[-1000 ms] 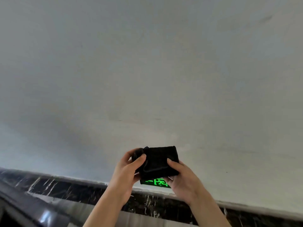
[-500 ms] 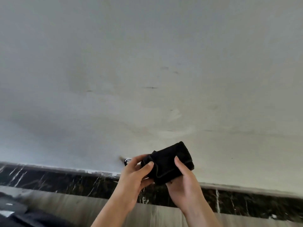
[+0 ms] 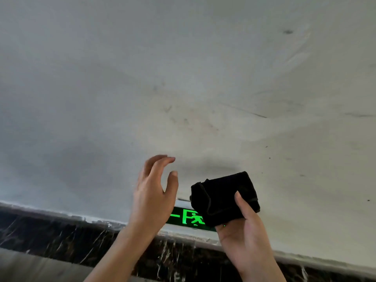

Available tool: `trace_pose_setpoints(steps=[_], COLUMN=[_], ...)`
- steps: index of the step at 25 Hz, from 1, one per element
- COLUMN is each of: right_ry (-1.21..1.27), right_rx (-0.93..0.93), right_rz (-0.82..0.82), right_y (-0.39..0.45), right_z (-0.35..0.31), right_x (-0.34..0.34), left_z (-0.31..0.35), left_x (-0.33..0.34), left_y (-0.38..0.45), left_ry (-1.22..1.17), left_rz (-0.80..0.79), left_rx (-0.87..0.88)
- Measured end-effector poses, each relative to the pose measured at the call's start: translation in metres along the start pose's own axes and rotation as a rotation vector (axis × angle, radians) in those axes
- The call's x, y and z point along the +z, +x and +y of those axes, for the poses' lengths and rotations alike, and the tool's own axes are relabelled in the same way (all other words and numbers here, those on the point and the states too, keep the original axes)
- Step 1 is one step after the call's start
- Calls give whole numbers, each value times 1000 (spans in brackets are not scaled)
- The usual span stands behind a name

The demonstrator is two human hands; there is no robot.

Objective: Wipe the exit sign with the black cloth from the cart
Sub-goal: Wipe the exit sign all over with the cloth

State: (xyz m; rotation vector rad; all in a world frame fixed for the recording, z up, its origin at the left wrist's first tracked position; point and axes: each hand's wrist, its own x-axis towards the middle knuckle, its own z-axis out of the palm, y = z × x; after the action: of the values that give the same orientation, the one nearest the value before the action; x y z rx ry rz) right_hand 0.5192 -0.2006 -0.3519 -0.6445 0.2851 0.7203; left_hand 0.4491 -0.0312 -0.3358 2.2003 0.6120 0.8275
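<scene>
The right hand (image 3: 243, 233) grips the folded black cloth (image 3: 224, 197), thumb pressed across its front face and the remaining fingers tucked behind it, out of sight. The cloth is raised at the lower right of centre, tilted, and it covers the right end of the exit sign (image 3: 186, 217). The left hand (image 3: 153, 192) is empty and spread loosely open, fingers curved and thumb apart from them, clear of the cloth with a gap between the two; its palm hides the left end of the sign. Between the hands, the sign's glowing green running figure and bar show on a dark panel. The sign sits low on a pale, scuffed wall (image 3: 183, 88), just above a light ledge and a strip of dark marble trim with white veins (image 3: 61, 237) that runs along the bottom.
</scene>
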Motion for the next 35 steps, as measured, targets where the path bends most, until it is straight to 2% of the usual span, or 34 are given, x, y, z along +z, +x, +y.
trace_pose_setpoints(steps=[2, 4, 10, 13, 16, 22, 24, 26, 27, 29, 31, 33, 35], right_ry=[0, -7, 5, 0, -12, -194, -413, -769, -895, -1110, -1375, -1705, -1972], right_rx=[-5, -25, -51, -51, -56, -199, -385, -738, -942, -1271, -1483, -1509, -1352], right_rz=[-32, -50, -92, -51, -49, 91, 222, 394, 425, 310, 128, -43, -199], right_y=[11, 18, 27, 28, 29, 43, 48, 54, 56, 69, 90, 109, 121], right_z=[11, 22, 42, 49, 51, 54, 64, 75, 80, 91, 105, 125, 146], right_x=[-14, -26, -42, -49, -55, -63, -61, -53, -45, -37, -32, -27, -29], left_z=[-25, -43, -41, -35, -40, -49, -50, -51, -51, -51, -51, -50, -50], left_x=[11, 17, -1, -2, 4, 13, 13, 13, 14, 15, 14, 14, 14], left_y=[6, 15, 88, 114, 126, 138, 139, 140, 140, 140, 141, 141, 140], left_ry=[201, 405, 675, 753, 844, 901, 882, 872, 869, 864, 858, 849, 846], left_rz=[126, 213, 469, 457, 444, 565, 569, 577, 578, 579, 572, 564, 566], left_rx=[275, 472, 899, 1082, 1208, 1286, 1306, 1314, 1316, 1317, 1315, 1313, 1310])
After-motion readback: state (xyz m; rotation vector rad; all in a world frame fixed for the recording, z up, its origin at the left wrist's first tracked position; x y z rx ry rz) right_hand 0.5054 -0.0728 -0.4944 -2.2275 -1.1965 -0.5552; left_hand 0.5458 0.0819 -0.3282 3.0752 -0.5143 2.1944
